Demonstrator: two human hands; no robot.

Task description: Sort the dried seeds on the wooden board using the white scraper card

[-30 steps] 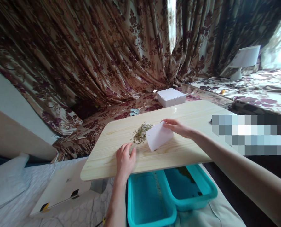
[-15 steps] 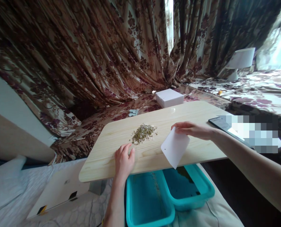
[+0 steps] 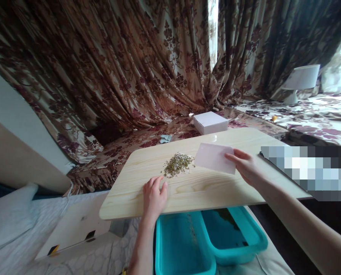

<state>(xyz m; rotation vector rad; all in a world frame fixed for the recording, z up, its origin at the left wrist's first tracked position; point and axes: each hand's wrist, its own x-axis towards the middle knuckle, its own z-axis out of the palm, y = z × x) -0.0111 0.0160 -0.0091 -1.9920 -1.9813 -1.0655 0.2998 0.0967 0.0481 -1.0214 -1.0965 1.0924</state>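
A small loose pile of green and whitish grains (image 3: 177,165), too small to name surely, lies on the pale wooden tabletop (image 3: 230,191). My right hand (image 3: 243,164) pinches the right end of a thin white card (image 3: 213,157) between thumb and fingers. The card's left end is close to the pile's right side; whether it touches the table I cannot tell. Near the pile's front left, my left hand (image 3: 155,194) rests on the tabletop with its fingers apart and nothing in it.
Two turquoise tubs (image 3: 184,248) stand below the table's front edge, the right one with dark green matter inside. A white box (image 3: 210,123) sits behind the table, beside a light blue cloth (image 3: 165,139). A dark, partly pixelated device lies at right; a large pale box (image 3: 73,225) lies at left.
The white card has swung from hanging over the table's front edge to a flatter position by the pile, my right hand turning with it. My left hand stays on the tabletop.
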